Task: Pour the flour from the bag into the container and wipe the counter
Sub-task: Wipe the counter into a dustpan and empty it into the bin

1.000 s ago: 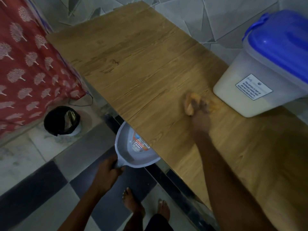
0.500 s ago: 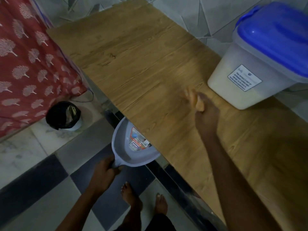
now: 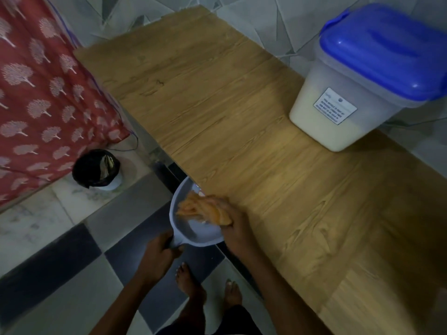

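Note:
A translucent container (image 3: 338, 112) with a blue lid (image 3: 387, 49) stands at the back right of the wooden counter (image 3: 229, 112), flour showing through its walls. My right hand (image 3: 235, 229) grips an orange cloth (image 3: 205, 210) at the counter's near edge, the cloth hanging over a grey dustpan (image 3: 193, 232). My left hand (image 3: 158, 256) holds the dustpan's handle and keeps the pan just below the counter edge. The flour bag is not in view.
A small bin lined with a black bag (image 3: 96, 169) sits on the tiled floor at the left, beside a red patterned cloth (image 3: 41, 93). My bare feet (image 3: 208, 290) stand on the checkered tiles below the counter. A tiled wall runs behind the counter.
My right hand has swept the orange cloth from near the container across the counter to its near edge, over the dustpan. The left hand keeps holding the dustpan under the edge.

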`<state>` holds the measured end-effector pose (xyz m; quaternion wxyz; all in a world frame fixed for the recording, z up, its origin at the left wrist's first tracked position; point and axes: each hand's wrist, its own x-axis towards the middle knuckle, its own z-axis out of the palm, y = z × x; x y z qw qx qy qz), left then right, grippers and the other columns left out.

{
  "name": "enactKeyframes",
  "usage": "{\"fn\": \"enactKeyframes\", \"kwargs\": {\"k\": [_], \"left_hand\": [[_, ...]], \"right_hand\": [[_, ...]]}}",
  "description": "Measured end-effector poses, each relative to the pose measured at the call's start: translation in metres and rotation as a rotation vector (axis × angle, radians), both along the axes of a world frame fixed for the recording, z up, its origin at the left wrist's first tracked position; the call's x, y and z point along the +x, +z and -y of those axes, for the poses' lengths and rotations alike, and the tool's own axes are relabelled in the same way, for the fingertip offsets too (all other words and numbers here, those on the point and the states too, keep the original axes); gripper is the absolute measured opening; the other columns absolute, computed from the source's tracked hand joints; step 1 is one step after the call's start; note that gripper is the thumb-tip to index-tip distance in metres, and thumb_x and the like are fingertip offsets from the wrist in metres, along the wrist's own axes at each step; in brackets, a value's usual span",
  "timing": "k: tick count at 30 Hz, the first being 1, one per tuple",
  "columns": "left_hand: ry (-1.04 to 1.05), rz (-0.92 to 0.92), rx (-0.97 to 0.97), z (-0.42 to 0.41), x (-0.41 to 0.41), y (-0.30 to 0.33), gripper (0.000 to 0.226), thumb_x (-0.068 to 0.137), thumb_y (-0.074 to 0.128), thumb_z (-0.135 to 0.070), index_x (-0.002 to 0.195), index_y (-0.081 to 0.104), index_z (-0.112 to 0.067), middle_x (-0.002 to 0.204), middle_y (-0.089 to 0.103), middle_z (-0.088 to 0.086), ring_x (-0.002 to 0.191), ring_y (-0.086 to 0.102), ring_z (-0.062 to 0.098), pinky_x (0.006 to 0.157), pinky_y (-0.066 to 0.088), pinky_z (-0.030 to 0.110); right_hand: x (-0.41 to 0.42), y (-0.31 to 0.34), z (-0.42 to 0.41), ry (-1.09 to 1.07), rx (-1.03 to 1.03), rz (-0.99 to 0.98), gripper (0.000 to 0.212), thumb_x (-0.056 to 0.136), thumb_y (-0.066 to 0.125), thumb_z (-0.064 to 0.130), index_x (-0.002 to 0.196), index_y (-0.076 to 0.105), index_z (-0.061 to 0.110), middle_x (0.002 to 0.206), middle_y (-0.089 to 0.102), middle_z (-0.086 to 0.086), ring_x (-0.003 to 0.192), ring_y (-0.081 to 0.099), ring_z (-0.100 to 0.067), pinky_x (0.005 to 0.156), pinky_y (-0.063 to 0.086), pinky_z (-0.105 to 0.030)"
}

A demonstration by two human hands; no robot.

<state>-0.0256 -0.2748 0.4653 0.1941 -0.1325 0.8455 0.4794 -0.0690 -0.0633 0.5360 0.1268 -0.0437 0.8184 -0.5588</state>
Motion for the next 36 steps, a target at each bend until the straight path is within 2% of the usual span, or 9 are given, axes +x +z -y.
{"fn": "enactKeyframes", "kwargs": {"k": [4,10,13,17,23,27,30,34,36], "left_hand": [[-0.029,-0.012,-0.025,-0.021,0.013,0.006,0.015,0.081,0.070,-0.005,0.071,0.065,-0.014,0.065,0.066,0.009,0.055,0.059,0.011,0.055,0.047,0.035],[-0.081,-0.024,0.008,-0.038,0.032,-0.007,0.010,0.074,0.063,-0.024,0.075,0.064,-0.014,0.066,0.067,0.005,0.059,0.064,0.016,0.057,0.053,0.042],[-0.091,-0.041,0.006,-0.046,0.040,-0.011,0.020,0.073,0.057,-0.036,0.074,0.065,-0.017,0.067,0.067,0.004,0.061,0.063,0.017,0.059,0.052,0.042],[-0.073,-0.019,-0.007,-0.055,0.044,-0.013,0.015,0.072,0.059,-0.030,0.078,0.066,-0.018,0.069,0.069,0.004,0.061,0.064,0.014,0.058,0.052,0.038],[-0.055,-0.035,0.011,-0.068,0.052,-0.002,0.009,0.071,0.060,-0.016,0.074,0.065,-0.010,0.065,0.066,0.013,0.053,0.060,0.015,0.052,0.044,0.028],[-0.063,-0.041,-0.021,-0.075,0.060,-0.003,0.005,0.071,0.062,-0.015,0.069,0.065,-0.013,0.062,0.066,0.006,0.050,0.057,0.006,0.052,0.042,0.026],[-0.053,-0.036,-0.029,-0.084,0.066,-0.001,0.005,0.077,0.065,-0.014,0.074,0.067,-0.011,0.066,0.068,0.009,0.053,0.061,0.012,0.052,0.046,0.027],[-0.073,-0.048,-0.048,-0.094,0.075,-0.003,0.003,0.077,0.066,-0.014,0.078,0.068,-0.015,0.071,0.070,0.003,0.060,0.065,0.013,0.056,0.051,0.033],[-0.084,-0.051,-0.043,-0.099,0.080,-0.005,0.006,0.073,0.064,-0.017,0.077,0.068,-0.015,0.071,0.070,0.001,0.062,0.065,0.014,0.059,0.052,0.037]], "right_hand": [[-0.037,0.042,-0.089,-0.405,0.012,-0.159,0.029,0.089,0.059,0.014,0.116,0.064,0.022,0.102,0.066,0.021,0.089,0.062,0.016,0.078,0.048,-0.009],[-0.104,0.018,-0.208,-0.446,0.625,-0.115,0.056,0.086,0.042,0.030,0.128,0.062,-0.001,0.125,0.065,-0.025,0.115,0.062,-0.040,0.094,0.043,-0.033],[-0.064,-0.002,-0.157,-0.299,0.579,-0.001,0.064,0.082,0.036,0.027,0.129,0.054,-0.014,0.134,0.054,-0.035,0.125,0.053,-0.044,0.101,0.034,-0.036],[0.010,-0.036,-0.083,-0.048,0.505,-0.324,0.054,0.084,0.042,0.024,0.134,0.058,0.012,0.138,0.059,-0.014,0.129,0.054,-0.032,0.107,0.046,-0.048],[0.040,-0.009,-0.081,-0.069,-0.032,-0.028,0.032,0.094,0.053,0.024,0.121,0.061,0.039,0.126,0.064,0.008,0.114,0.060,0.003,0.100,0.048,-0.022],[-0.013,0.025,-0.182,-0.489,0.196,-0.246,0.029,0.094,0.058,0.009,0.121,0.066,0.014,0.106,0.069,0.000,0.092,0.062,-0.006,0.078,0.044,-0.008],[-0.052,0.037,-0.258,-0.634,0.615,-0.283,0.034,0.093,0.053,0.019,0.120,0.066,0.003,0.104,0.070,-0.017,0.090,0.066,-0.030,0.072,0.037,-0.022],[-0.045,0.007,-0.255,-0.488,0.515,-0.134,0.032,0.102,0.043,0.012,0.124,0.060,-0.004,0.125,0.063,-0.022,0.114,0.060,-0.035,0.080,0.028,-0.003],[-0.020,-0.016,-0.222,-0.383,0.494,-0.149,0.038,0.097,0.046,0.021,0.126,0.060,0.002,0.130,0.062,-0.018,0.118,0.059,-0.034,0.093,0.033,-0.018]]}}
